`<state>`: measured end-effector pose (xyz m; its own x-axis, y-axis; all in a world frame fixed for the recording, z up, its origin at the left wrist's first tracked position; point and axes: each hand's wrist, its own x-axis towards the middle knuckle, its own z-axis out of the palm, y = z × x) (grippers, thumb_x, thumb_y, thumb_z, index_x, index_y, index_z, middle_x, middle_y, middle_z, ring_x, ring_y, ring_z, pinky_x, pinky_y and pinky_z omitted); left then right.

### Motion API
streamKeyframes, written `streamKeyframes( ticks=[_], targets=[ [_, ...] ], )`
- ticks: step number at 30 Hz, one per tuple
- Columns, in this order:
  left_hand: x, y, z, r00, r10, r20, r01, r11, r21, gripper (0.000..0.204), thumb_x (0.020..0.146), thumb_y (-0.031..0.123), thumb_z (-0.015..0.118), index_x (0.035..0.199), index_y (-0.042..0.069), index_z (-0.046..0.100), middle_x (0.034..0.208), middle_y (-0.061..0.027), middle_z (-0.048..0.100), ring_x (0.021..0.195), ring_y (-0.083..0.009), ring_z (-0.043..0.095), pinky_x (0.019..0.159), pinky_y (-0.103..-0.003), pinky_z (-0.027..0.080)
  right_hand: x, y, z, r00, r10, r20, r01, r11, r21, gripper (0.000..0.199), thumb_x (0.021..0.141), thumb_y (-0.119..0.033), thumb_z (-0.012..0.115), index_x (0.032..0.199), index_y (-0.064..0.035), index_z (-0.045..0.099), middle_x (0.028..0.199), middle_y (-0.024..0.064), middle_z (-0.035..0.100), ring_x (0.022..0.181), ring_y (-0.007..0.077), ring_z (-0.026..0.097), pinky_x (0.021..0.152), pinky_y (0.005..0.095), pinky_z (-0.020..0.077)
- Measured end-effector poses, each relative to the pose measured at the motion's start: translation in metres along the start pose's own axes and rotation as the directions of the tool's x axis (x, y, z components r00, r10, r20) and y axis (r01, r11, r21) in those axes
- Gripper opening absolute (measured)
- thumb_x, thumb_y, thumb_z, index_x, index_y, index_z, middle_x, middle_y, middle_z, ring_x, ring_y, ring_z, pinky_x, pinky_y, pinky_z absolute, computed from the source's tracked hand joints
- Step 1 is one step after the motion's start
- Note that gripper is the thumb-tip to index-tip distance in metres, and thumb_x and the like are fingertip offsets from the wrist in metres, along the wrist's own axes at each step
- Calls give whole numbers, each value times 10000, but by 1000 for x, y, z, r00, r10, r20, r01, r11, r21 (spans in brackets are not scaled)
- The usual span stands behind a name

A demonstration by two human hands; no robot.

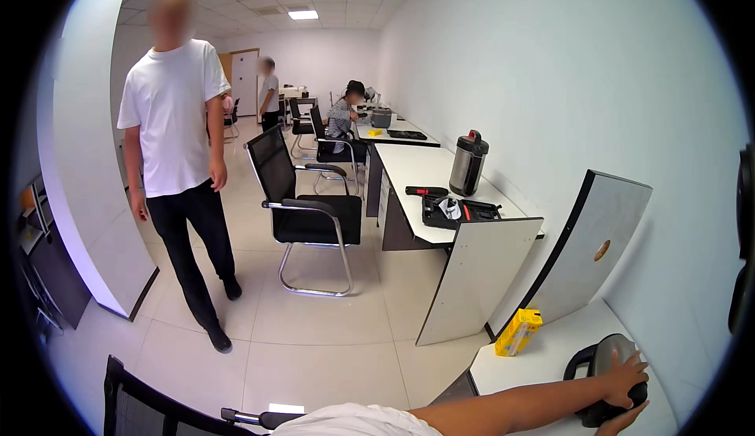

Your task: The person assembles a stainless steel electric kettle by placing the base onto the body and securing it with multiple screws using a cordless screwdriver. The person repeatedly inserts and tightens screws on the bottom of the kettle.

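A dark grey rounded jug (618, 347) with a black loop handle is at the lower right, over the white desk (550, 373) by the wall. My left arm reaches across from the bottom middle, and my left hand (625, 379) has its fingers curved over the jug's black end. Just below, at the picture's lower edge, my right hand (624, 422) shows only in part, its fingers against the underside of the same black end. The rest of that hand is cut off. A yellow box (519, 332) stands on the desk, left of the jug.
A person in a white shirt (177, 121) is upright at the left. A black chair (307, 212) stands beside another desk (409, 165), which bears a steel flask (469, 162) and an open black tool case (460, 212). A grey divider panel (582, 239) rises behind the yellow box.
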<state>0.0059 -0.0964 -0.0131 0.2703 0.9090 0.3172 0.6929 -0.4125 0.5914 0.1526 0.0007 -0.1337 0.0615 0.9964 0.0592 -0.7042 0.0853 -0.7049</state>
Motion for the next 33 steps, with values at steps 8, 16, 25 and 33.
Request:
streamKeyframes(
  ticks=[8, 16, 25, 33],
  targets=[
    [3, -21, 9, 998, 32, -63, -30, 999, 27, 682, 643, 304, 717, 1279, 141, 531, 1485, -134, 354, 1444, -386, 136, 997, -800, 72, 14, 19, -14, 999, -18, 51, 16, 999, 32, 762, 975, -590, 334, 1339, 71, 439, 1323, 215, 504, 1188, 343, 531, 1012, 413, 437],
    [9, -2, 15, 993, 69, -93, -65, 997, 44, 629, 681, 350, 685, 1275, 184, 560, 1491, -94, 382, 1436, -374, 181, 987, -811, 47, 33, -16, -68, 1000, -18, 6, 19, 969, -246, 739, 912, -641, 430, 1434, -120, 387, 1434, 110, 435, 1311, 288, 410, 1057, 459, 327],
    [1, -36, -1, 997, 55, -50, -43, 974, 221, 601, 732, 431, 692, 1293, 261, 561, 1503, -20, 385, 1446, -299, 208, 1039, -675, 124, -110, -195, -41, 969, -182, 169, 233, 422, -876, 426, 959, -280, 493, 1356, -126, 499, 1150, 40, 602, 993, 146, 552, 854, 299, 421],
    [6, -24, -3, 997, 78, -14, -76, 991, 113, 596, 746, 348, 698, 1311, 229, 550, 1505, -11, 375, 1453, -293, 186, 1077, -697, 73, -170, -226, -141, 919, -35, 393, 370, -268, -889, 510, 825, 103, 449, 1229, -155, 623, 1063, 97, 609, 938, 263, 601, 852, 316, 491]
  ],
)
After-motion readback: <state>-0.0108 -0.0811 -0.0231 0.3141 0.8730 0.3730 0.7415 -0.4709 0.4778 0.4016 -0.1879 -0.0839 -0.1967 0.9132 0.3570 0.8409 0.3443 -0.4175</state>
